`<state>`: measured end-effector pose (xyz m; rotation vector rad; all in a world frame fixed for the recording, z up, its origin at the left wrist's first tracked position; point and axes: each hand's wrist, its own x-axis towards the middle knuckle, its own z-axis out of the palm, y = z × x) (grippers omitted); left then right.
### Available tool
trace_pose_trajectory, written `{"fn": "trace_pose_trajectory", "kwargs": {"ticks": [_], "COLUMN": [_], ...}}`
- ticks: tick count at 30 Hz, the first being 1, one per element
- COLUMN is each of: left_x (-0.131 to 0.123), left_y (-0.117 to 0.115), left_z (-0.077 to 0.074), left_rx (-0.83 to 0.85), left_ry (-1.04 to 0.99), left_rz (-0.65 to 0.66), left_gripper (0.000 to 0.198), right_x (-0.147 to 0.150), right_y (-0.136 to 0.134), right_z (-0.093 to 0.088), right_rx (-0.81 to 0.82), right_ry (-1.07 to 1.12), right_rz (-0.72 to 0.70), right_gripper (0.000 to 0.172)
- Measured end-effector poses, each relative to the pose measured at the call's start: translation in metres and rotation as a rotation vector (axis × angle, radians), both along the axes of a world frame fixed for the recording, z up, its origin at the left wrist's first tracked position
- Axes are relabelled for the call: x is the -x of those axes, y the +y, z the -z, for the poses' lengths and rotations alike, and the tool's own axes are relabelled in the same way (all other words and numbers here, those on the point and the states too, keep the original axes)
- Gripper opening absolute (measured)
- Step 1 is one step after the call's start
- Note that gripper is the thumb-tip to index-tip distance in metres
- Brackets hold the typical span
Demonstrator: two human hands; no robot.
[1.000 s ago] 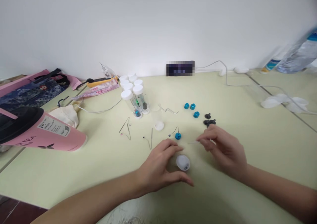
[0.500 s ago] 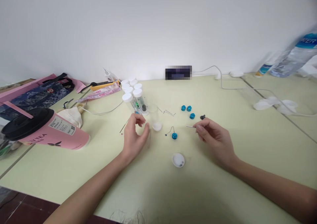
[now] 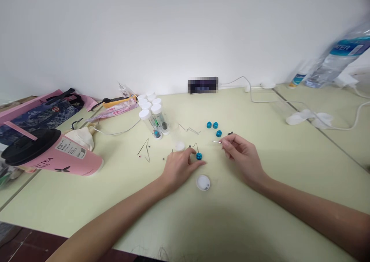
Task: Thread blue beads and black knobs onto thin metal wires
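— How is the person's left hand [image 3: 179, 168] set?
— Partly open, thumb and forefinger parted around a blue knob [image 3: 199, 156] on the table [image 3: 144, 225]. Whether they touch it, one cannot tell.
— And the right hand [image 3: 242, 156]?
— Closed in a pinch, its thumb and fingertips gripping a thin metal rod [image 3: 216, 141], which points toward the left hand.

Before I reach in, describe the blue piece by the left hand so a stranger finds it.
From the big pink cup, go right to the left hand. The blue piece shows between its thumb and fingertips. Unlike the three blue pieces farther back, it has a bent wire at its far edge.
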<state>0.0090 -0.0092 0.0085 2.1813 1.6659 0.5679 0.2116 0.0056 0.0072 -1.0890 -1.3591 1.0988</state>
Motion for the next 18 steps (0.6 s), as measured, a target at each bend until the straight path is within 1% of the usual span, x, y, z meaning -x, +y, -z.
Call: {"fn": "trace_pose_trajectory", "kwargs": {"ticks": [2, 6, 9, 13, 16, 18], "left_x": [-0.004, -0.005, 0.001, 0.007, 0.008, 0.008], "left_y": [0.004, 0.010, 0.015, 0.020, 0.021, 0.018], "left_z": [-0.001, -0.004, -0.005, -0.007, -0.008, -0.009], "left_rx": [0.022, 0.028, 0.076, 0.134, 0.114, 0.066], "left_ry": [-0.069, -0.218, -0.310, -0.350, -0.345, -0.286], "left_rz": [0.018, 0.122, 0.181, 0.245, 0.284, 0.276], "left_gripper": [0.032, 0.015, 0.020, 0.027, 0.031, 0.031], "right_x": [0.000, 0.000, 0.000, 0.000, -0.002, -0.003], "right_y": [0.000, 0.001, 0.001, 0.001, 0.001, 0.001], "right_z": [-0.001, -0.002, -0.002, -0.002, -0.002, -0.001], "right_rx": [-0.001, 0.009, 0.022, 0.031, 0.037, 0.034], "right_ry": [-0.001, -0.013, -0.005, 0.017, 0.061, 0.114], "right_rz": [-0.004, -0.008, -0.012, -0.011, 0.003, 0.028], "right_gripper": [0.022, 0.024, 0.025, 0.023, 0.023, 0.025]}}
